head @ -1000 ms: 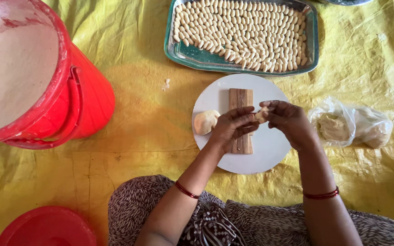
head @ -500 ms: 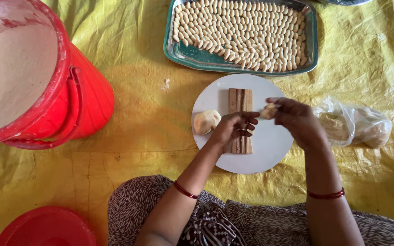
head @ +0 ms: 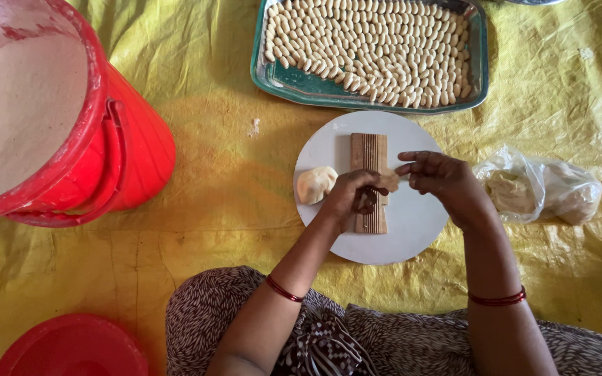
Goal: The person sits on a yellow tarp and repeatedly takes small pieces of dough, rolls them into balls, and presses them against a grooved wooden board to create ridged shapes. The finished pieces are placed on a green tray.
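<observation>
I hold a small piece of dough [head: 387,179] pinched between both hands, just over the right edge of the ridged wooden board [head: 369,182] that lies on the white round plate [head: 412,230]. My left hand [head: 350,198] rests low over the middle of the board, its fingers curled narrow around the near side of the piece; my right hand [head: 440,179] comes in from the board's right, thumb and forefinger closed on the piece's far end. The piece looks soft and light, likely a little tacky, so it should give under the lightest squeeze and wants holding at its ends with the fingertips only. I cannot quite tell whether it touches the ridges or hangs just above them, since my left fingers cover that spot. Left of the board, on the same plate, sits a larger dough lump [head: 316,184]. Beyond the board lies a green tray [head: 283,80] packed with shaped pieces; right of the board a plastic bag [head: 538,189] holds more dough; far left of it stands a red bucket [head: 134,146].
</observation>
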`<act>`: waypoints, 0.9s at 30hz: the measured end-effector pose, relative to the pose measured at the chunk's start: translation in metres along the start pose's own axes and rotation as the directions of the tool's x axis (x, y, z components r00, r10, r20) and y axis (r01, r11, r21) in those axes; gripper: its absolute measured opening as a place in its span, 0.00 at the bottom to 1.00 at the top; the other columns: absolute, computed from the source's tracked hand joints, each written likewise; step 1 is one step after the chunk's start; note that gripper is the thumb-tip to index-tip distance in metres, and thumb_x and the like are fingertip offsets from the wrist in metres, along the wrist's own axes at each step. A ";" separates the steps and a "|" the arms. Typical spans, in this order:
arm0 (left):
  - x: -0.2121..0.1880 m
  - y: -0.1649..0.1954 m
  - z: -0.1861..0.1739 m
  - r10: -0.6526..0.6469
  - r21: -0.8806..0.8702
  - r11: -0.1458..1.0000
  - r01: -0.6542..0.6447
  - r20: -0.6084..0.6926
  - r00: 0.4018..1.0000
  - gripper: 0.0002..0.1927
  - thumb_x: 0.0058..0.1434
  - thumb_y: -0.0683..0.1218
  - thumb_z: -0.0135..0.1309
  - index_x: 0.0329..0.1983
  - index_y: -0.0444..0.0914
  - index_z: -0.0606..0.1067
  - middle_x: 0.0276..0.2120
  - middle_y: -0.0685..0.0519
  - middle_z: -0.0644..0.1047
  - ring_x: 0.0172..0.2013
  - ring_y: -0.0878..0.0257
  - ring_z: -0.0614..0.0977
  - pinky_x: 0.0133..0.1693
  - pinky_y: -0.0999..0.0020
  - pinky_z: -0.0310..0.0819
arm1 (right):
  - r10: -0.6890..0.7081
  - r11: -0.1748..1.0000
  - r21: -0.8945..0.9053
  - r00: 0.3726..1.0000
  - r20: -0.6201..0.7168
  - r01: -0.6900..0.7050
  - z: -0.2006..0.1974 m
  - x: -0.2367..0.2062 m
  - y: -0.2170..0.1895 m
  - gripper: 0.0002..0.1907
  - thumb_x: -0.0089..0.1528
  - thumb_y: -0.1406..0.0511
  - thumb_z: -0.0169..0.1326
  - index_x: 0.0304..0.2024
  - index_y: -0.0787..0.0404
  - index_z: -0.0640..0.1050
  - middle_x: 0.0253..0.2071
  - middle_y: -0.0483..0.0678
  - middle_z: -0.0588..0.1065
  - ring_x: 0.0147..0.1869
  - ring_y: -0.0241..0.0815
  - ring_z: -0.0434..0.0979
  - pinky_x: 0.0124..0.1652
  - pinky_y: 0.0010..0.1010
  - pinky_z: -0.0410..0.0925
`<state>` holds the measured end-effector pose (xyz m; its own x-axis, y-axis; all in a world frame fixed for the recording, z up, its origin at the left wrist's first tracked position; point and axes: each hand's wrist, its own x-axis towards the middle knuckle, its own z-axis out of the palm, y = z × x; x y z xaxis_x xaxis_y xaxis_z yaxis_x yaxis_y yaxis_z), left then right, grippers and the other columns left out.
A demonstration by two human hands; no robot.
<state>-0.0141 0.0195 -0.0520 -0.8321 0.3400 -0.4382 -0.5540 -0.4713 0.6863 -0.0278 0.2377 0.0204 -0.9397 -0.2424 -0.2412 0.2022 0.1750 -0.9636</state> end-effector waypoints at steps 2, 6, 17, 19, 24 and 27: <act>0.000 0.001 0.000 -0.011 0.082 0.997 0.012 -0.015 1.000 0.12 0.62 0.49 0.56 0.46 0.40 0.77 0.30 0.53 0.82 0.23 0.72 0.76 0.22 0.77 0.66 | 0.052 0.996 -0.066 0.999 -0.006 -0.052 0.002 0.000 -0.002 0.22 0.61 0.75 0.57 0.58 0.66 0.77 0.44 0.48 0.81 0.45 0.36 0.79 0.43 0.26 0.72; -0.002 0.003 0.005 0.049 0.039 0.998 -0.050 0.017 0.999 0.16 0.60 0.52 0.61 0.43 0.38 0.77 0.30 0.54 0.83 0.20 0.72 0.72 0.21 0.77 0.63 | 0.045 0.999 -0.011 0.994 0.101 -0.044 0.012 0.000 -0.005 0.27 0.56 0.76 0.59 0.59 0.66 0.74 0.43 0.48 0.80 0.46 0.35 0.81 0.48 0.27 0.77; -0.011 0.011 0.016 0.195 0.252 0.955 -0.157 -0.132 0.972 0.16 0.56 0.49 0.67 0.46 0.40 0.80 0.29 0.58 0.82 0.23 0.76 0.75 0.24 0.80 0.65 | -0.011 0.978 -0.207 1.000 0.013 0.014 0.025 -0.008 -0.017 0.21 0.60 0.73 0.61 0.56 0.68 0.78 0.39 0.50 0.82 0.43 0.38 0.83 0.42 0.27 0.76; -0.012 0.011 0.016 0.193 0.208 0.965 -0.157 -0.164 0.967 0.15 0.58 0.48 0.66 0.45 0.36 0.83 0.31 0.59 0.83 0.24 0.78 0.75 0.25 0.81 0.65 | 0.062 0.984 -0.168 0.998 0.008 -0.060 0.020 -0.007 -0.015 0.20 0.60 0.73 0.60 0.55 0.69 0.78 0.39 0.52 0.82 0.42 0.40 0.84 0.40 0.28 0.77; -0.011 0.008 0.015 0.258 0.125 0.964 -0.236 -0.214 0.942 0.12 0.59 0.45 0.66 0.45 0.36 0.83 0.30 0.57 0.82 0.22 0.76 0.71 0.23 0.80 0.60 | 0.137 0.988 -0.060 0.987 -0.088 -0.142 0.000 -0.006 -0.011 0.16 0.60 0.74 0.59 0.52 0.72 0.79 0.41 0.58 0.82 0.42 0.45 0.85 0.43 0.31 0.79; -0.009 0.007 0.013 0.306 0.132 0.950 -0.283 -0.211 0.928 0.13 0.59 0.45 0.66 0.45 0.37 0.83 0.29 0.58 0.82 0.22 0.77 0.70 0.23 0.80 0.60 | 0.108 0.988 0.120 0.987 -0.122 -0.094 -0.005 -0.005 -0.009 0.14 0.63 0.73 0.57 0.50 0.74 0.79 0.45 0.56 0.81 0.46 0.47 0.85 0.47 0.32 0.81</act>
<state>-0.0103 0.0242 -0.0361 -0.9477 0.0000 -0.3193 -0.2872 -0.4369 0.8524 -0.0258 0.2420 0.0310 -0.9388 -0.1037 -0.3284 0.3211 0.0809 -0.9436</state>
